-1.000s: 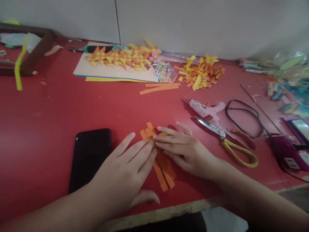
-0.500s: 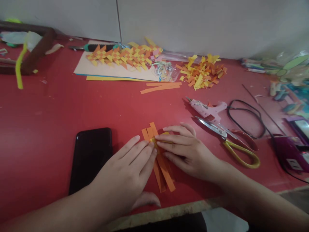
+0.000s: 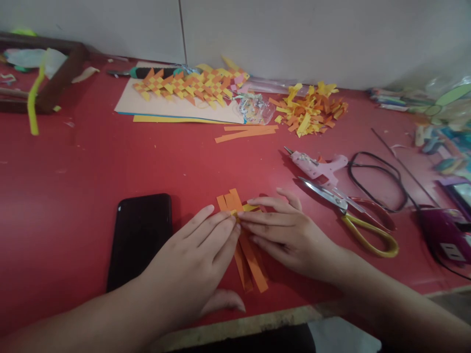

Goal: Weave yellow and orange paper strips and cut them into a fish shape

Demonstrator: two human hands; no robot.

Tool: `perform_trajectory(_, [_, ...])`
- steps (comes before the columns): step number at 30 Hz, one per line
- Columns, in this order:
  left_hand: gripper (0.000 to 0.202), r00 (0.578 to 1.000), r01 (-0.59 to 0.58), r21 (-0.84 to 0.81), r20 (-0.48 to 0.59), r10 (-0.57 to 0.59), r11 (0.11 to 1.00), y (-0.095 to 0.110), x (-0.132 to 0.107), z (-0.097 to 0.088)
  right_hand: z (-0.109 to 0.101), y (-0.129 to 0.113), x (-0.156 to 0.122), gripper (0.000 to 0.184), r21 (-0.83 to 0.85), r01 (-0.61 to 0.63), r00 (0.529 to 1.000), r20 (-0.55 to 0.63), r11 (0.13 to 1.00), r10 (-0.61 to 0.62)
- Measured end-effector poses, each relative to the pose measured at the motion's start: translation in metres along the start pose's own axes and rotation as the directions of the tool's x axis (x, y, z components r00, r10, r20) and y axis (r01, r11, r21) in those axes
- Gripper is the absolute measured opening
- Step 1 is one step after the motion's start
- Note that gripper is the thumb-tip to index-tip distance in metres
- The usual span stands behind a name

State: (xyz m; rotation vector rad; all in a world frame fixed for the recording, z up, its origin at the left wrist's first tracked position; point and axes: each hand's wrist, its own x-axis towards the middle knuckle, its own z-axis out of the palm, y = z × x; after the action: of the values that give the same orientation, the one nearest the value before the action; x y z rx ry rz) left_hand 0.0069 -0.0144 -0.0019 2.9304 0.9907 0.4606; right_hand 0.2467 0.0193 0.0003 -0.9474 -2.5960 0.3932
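Observation:
Several orange paper strips (image 3: 253,262) lie on the red table in front of me, crossed by a yellow paper strip (image 3: 251,208). My left hand (image 3: 206,250) rests on them from the left, fingers stretched out flat and thumb apart near the table edge. From the right, my right hand (image 3: 289,225) lays its outstretched fingertips on the crossing, touching the left fingertips. Both hands cover most of the place where the strips cross, so how they are woven there is hidden.
A black phone (image 3: 140,240) lies left of my hands. To the right are scissors (image 3: 344,206) and a pink glue gun (image 3: 318,165) with a black cord. Woven paper pieces (image 3: 184,87), loose orange strips (image 3: 246,132) and a pile of paper scraps (image 3: 311,110) lie farther back.
My hands stay on the strips with only slight finger movement; more of the yellow strip shows beside the right fingers. The whole view has shifted a little.

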Motion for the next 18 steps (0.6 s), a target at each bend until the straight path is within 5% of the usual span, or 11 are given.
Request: perform_trajectory(18, [0.087,1.000,0.027,-0.028,-0.002,-0.027,0.999,-0.0012,-0.0015,0.0015,-0.0038,0.0016,-0.0015,0.024,-0.004,0.017,1.000,0.020,1.000,-0.017])
